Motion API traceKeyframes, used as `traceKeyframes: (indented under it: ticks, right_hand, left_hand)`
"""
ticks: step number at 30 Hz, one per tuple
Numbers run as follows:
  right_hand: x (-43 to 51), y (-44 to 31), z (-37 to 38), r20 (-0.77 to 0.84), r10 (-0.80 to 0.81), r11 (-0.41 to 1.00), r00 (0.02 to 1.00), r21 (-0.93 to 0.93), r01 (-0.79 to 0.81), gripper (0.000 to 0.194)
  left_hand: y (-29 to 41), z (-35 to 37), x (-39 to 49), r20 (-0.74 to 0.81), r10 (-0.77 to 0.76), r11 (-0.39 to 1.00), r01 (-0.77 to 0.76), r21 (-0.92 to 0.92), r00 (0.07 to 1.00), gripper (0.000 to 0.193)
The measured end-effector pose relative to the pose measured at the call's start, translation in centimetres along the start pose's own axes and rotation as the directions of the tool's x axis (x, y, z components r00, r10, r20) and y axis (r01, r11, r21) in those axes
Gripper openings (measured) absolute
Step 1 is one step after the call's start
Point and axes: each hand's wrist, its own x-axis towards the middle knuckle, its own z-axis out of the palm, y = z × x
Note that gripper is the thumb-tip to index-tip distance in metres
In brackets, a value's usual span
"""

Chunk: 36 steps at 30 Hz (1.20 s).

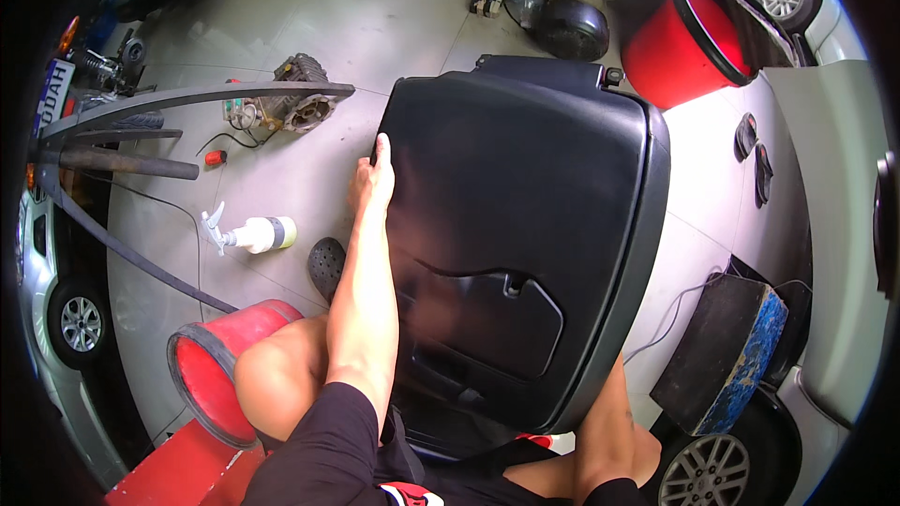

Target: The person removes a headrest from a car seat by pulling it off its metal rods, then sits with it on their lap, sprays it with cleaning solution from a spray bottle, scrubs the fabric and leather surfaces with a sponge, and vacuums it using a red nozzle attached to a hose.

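Note:
A large black car seat back with a hard rear panel [520, 176] stands over my lap, its moulded pocket or recess low on the panel. My left hand [376, 179] grips the panel's left edge, thumb on the front face and fingers partly out of sight behind it. My right forearm goes down behind the seat's lower right side, and my right hand is hidden there. To the left, a white spray bottle [264, 235] with yellowish liquid lies on the floor.
Red buckets stand lower left [235, 365] and upper right [654, 49]. A metal stand's legs [197, 97] reach in from the left near a greasy metal gearbox-like part [302, 98]. Sandals [762, 172], a black-and-blue box [724, 351] and a cable lie right, beside a vehicle.

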Motion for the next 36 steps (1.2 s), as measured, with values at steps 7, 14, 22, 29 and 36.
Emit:
traceKeyframes:
  ticks: [7,14,22,29,36]
  right_hand:
    - [2.3,0.9,0.1,-0.039,0.073,0.995,0.997,0.068,-0.07,0.076]
    - [5.2,1.1,1.2,-0.034,0.112,0.984,0.993,0.142,-0.106,0.076]
    - [8.2,0.5,2.2,-0.032,0.229,0.952,0.973,0.215,-0.217,0.076]
    - [10.6,0.1,3.8,-0.031,0.104,0.981,0.994,0.166,-0.097,0.076]
    - [9.5,3.2,3.5,-0.033,-0.322,0.927,0.946,-0.213,0.308,0.07]
  left_hand:
    - [0.9,0.7,0.9,0.018,0.244,0.955,-0.244,0.169,0.97,0.101]
    - [-5.4,-4.5,-0.3,0.413,0.179,0.974,-0.101,-0.203,0.893,0.099]
    - [-7.8,-5.5,-1.2,0.564,0.008,0.947,0.175,-0.27,0.826,0.107]
    - [-8.8,-8.7,-1.2,0.431,-0.007,0.989,0.069,-0.129,0.902,0.093]
    - [-14.2,-9.4,-3.4,0.411,-0.098,0.95,0.208,-0.232,0.906,0.092]
